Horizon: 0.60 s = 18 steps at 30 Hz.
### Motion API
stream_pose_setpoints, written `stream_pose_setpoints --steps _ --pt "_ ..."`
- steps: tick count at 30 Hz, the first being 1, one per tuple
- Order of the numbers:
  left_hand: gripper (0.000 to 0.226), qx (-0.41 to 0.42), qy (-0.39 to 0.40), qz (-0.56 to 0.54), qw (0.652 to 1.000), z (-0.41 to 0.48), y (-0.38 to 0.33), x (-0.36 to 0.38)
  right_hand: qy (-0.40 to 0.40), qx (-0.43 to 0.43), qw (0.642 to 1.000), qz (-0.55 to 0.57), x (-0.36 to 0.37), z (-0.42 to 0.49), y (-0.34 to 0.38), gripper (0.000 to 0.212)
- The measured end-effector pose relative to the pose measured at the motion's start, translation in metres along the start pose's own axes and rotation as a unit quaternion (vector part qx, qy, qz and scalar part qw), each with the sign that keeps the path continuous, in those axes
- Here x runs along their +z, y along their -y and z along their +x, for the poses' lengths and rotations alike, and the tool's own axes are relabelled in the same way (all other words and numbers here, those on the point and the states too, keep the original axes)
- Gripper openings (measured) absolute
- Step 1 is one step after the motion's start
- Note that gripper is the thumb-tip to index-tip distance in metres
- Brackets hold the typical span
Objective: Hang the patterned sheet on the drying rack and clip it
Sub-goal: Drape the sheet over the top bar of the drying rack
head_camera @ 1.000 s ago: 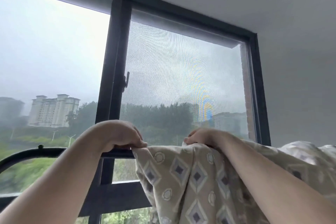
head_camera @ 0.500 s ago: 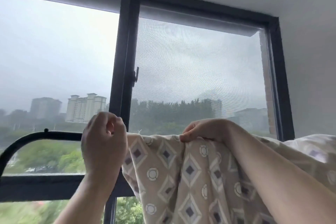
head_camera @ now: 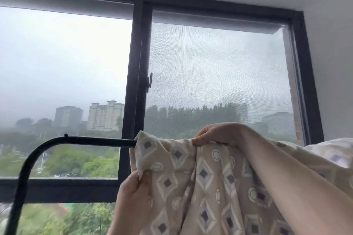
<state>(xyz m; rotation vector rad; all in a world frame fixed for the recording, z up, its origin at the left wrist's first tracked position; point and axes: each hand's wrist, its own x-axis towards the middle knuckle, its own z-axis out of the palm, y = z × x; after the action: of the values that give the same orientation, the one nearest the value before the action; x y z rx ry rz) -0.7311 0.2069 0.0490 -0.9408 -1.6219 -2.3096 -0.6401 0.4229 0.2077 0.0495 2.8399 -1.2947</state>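
2 grips pinch sheet [head_camera: 210, 187] | left hand [head_camera: 133, 195] low edge | right hand [head_camera: 215, 135] atop horizontal rack [head_camera: 86, 140]

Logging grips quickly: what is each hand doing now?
Left hand: pinching the patterned sheet at its hanging edge.
Right hand: gripping the sheet's top fold.

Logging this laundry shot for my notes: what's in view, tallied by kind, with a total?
Hands: 2, the left hand and the right hand, both gripping the sheet
Sheet: 1
Rack: 1
Window handle: 1
Total: 5
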Motion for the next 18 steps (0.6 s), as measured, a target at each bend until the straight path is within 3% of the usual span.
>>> stream_pose_setpoints --steps 2,5,9,11,14,16,18 --pt "0.033 0.03 -0.007 0.01 0.999 0.011 -0.028 -0.001 -0.012 0.002 1.0 0.003 0.001 -0.001 0.001 0.057" --pt "0.04 0.137 -0.06 0.122 0.981 0.027 -0.081 0.001 -0.034 0.015 0.999 0.013 0.007 -0.003 0.005 0.033" --pt "0.033 0.198 -0.093 0.272 0.937 0.07 -0.128 0.007 -0.029 0.047 0.998 0.036 0.011 -0.003 0.009 0.042" --pt "0.026 0.145 -0.093 0.282 0.944 0.1 -0.13 0.011 -0.031 0.059 0.995 0.077 0.013 -0.002 0.009 0.053" --pt "0.025 -0.089 -0.001 0.101 0.991 0.134 -0.124 0.011 -0.056 0.05 0.992 0.101 0.013 -0.006 0.006 0.04" --pt "0.027 -0.179 0.07 0.052 0.98 0.142 -0.116 0.006 -0.059 0.05 0.992 0.096 0.014 -0.011 0.005 0.04" --pt "0.025 -0.204 0.123 0.067 0.969 0.146 -0.109 0.005 -0.056 0.057 0.993 0.086 0.015 -0.012 0.002 0.047"
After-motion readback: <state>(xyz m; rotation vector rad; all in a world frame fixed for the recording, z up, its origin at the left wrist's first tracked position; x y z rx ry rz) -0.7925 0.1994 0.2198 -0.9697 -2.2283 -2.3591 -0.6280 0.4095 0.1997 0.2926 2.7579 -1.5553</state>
